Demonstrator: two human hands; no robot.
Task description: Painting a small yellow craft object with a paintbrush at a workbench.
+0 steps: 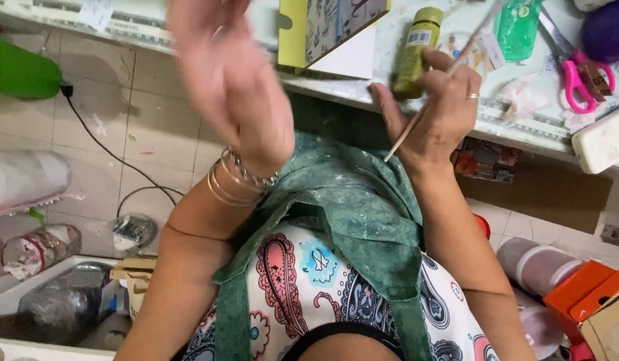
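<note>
The right hand (443, 107) pinches a thin, light wooden brush handle (423, 113) mid-shaft beside the olive-green plastic paint bottle (416, 50); it looks stiff yet snappable. The left hand (236, 80), blurred, hangs open and empty.

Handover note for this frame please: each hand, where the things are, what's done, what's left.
Left hand: raised, blurred, open, holding nothing.
Right hand: grips a thin paintbrush and touches the olive paint bottle on the marble table edge.
Yellow box stands left of the bottle; pink scissors lie right.
Done: cannot tell.
Left: bottle cap appears on; no paint seen on the brush handle.
</note>
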